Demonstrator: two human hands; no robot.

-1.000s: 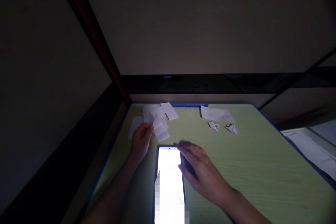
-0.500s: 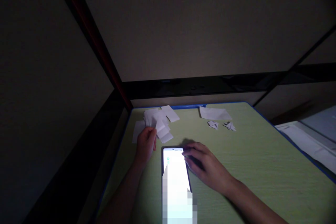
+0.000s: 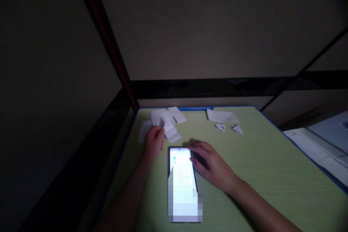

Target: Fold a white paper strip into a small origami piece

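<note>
Paper [image 3: 169, 128] sits pinched in left hand [image 3: 153, 142] while right hand [image 3: 214, 166], loosely spread, is at phone [image 3: 181, 174] edge

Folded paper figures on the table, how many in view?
2. The left figure lies just on the near side of the long paper sheet; the right figure is beside it, near the sheet's right end. Any under the paper heap would be hidden.
</note>
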